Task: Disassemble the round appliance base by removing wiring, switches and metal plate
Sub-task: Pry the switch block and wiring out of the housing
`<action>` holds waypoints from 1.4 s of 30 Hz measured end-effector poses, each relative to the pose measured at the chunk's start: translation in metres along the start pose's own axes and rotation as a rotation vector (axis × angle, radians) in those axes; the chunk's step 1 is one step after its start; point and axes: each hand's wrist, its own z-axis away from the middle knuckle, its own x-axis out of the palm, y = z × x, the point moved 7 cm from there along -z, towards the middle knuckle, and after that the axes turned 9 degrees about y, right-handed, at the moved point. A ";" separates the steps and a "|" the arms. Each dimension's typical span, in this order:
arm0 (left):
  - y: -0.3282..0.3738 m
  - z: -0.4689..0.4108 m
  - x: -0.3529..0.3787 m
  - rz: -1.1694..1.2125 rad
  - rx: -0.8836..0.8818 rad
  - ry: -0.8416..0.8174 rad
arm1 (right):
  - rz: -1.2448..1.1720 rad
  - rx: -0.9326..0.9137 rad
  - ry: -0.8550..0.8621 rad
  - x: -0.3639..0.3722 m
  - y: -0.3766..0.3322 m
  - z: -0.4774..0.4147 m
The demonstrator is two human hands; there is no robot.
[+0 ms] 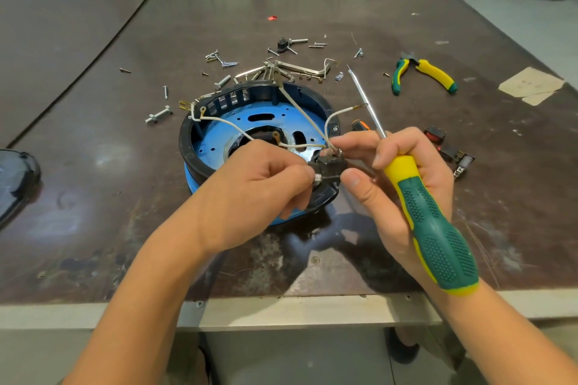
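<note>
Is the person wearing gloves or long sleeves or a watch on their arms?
No. The left hand and right hand are bare: no gloves, no rings showing. The left forearm and right forearm are bare too, with no sleeves, watch or bracelet in view.

Both hands meet over the round base (pixel 187 147), at its 5 o'clock rim. The left hand (pixel 259 187) pinches one side of a black switch (pixel 330 166). The right hand (pixel 403 172) pinches the other side with thumb and forefinger, its remaining fingers curled around the screwdriver (pixel 434 228), shaft pointing to 11 o'clock. White wires (pixel 231 126) loop from the switch across the blue plate (pixel 215 137). Loose screws (pixel 223 64) lie at the base's 12 o'clock, pliers (pixel 434 72) at 2, more switches (pixel 455 155) at 3.
</note>
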 end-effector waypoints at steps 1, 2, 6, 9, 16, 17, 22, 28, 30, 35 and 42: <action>0.001 0.000 0.000 -0.006 0.013 0.007 | -0.003 0.001 0.000 0.000 0.000 0.000; 0.002 0.000 0.000 -0.003 0.018 0.013 | -0.004 0.001 0.000 0.000 -0.001 0.000; -0.002 0.000 0.000 0.038 -0.014 -0.004 | -0.036 0.000 0.020 0.000 -0.001 0.000; -0.004 0.000 0.002 0.087 -0.051 -0.028 | -0.065 -0.007 -0.001 0.002 -0.002 0.000; -0.009 -0.002 -0.003 0.141 -0.079 0.020 | -0.073 -0.014 -0.001 0.002 0.000 0.001; -0.009 -0.002 -0.003 0.128 -0.070 0.031 | -0.070 -0.018 -0.002 0.002 -0.001 0.001; -0.007 -0.003 -0.004 0.106 -0.005 0.071 | -0.025 -0.029 0.007 -0.001 0.001 -0.001; -0.013 -0.004 -0.011 0.142 -0.003 0.184 | -0.015 -0.048 0.003 0.001 0.000 -0.001; -0.015 -0.004 -0.012 0.166 -0.019 0.202 | -0.015 -0.036 0.016 -0.001 0.001 0.000; -0.013 -0.003 -0.014 0.184 0.012 0.217 | -0.029 -0.021 0.023 -0.005 0.005 -0.001; -0.011 -0.001 -0.015 -0.108 0.100 0.226 | 0.019 0.001 0.049 -0.017 0.013 -0.009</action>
